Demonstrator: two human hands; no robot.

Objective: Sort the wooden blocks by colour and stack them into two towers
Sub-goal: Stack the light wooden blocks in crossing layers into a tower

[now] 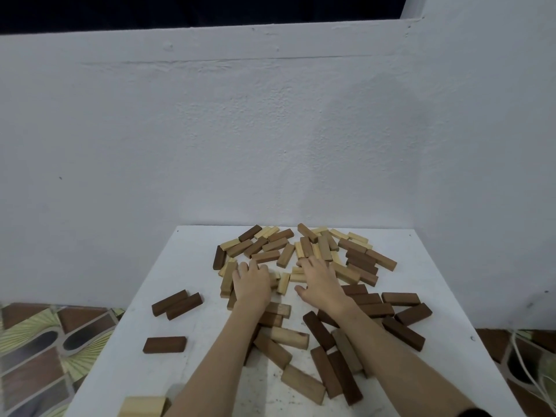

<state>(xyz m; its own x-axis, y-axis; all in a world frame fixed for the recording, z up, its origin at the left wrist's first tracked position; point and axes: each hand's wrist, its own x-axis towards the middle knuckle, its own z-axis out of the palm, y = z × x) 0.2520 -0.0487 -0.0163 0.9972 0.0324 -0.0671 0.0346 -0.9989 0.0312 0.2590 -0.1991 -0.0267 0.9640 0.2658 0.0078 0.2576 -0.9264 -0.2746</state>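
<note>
Several dark and pale wooden blocks lie scattered in a heap over the white table. My left hand lies palm down on pale blocks in the middle of the heap, fingers curled over them. My right hand rests beside it, fingers spread over pale blocks. A pair of dark blocks lies apart at the left, with a single dark block nearer me. More dark blocks sit at the right.
A pale block lies at the table's near left edge. A white wall stands right behind the table's far edge. Patterned floor tiles show on both sides, and a white cord runs over the floor at the right.
</note>
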